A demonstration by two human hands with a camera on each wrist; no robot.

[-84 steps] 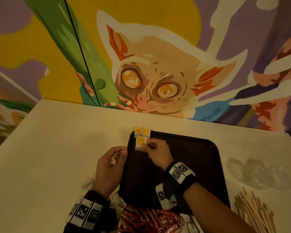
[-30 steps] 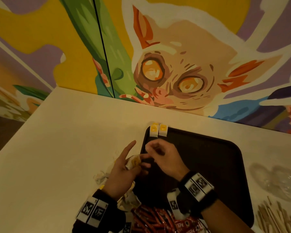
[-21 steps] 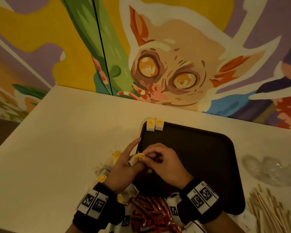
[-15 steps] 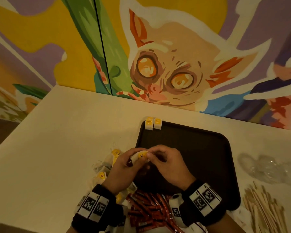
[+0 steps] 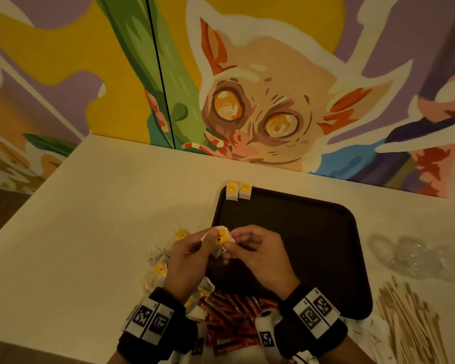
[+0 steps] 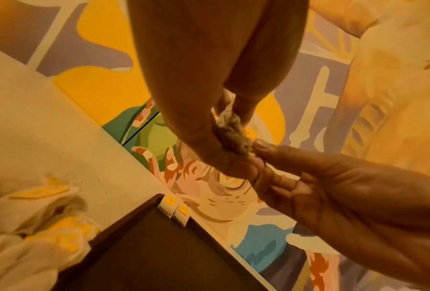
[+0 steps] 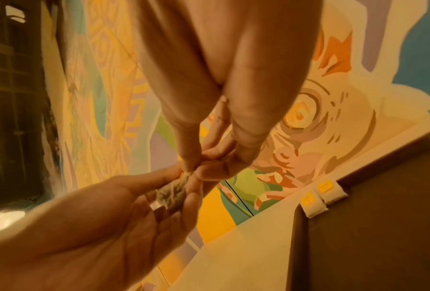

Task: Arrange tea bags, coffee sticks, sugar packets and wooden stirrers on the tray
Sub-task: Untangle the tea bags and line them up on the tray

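A dark tray (image 5: 313,232) lies on the pale table. Two tea bags with yellow tags (image 5: 238,190) (image 6: 175,209) (image 7: 323,198) sit side by side at its far left corner. Above the tray's left edge both hands meet on one tea bag (image 5: 220,239) (image 6: 233,137) (image 7: 172,192). My left hand (image 5: 195,248) holds it between thumb and fingers. My right hand (image 5: 247,245) pinches its right end. A heap of loose tea bags (image 5: 158,269) (image 6: 34,226) lies left of the tray. Red coffee sticks (image 5: 231,319) lie at the near edge. Wooden stirrers (image 5: 410,321) lie at the right.
A crumpled clear plastic wrapper (image 5: 415,258) lies right of the tray. A painted mural wall (image 5: 247,88) rises directly behind the table's far edge. The table's left edge (image 5: 32,195) drops off to a dark floor.
A third tea bag that the right hand had at the tray's far left corner is gone from there. Both hands have come together on one tea bag above the tray's left edge.
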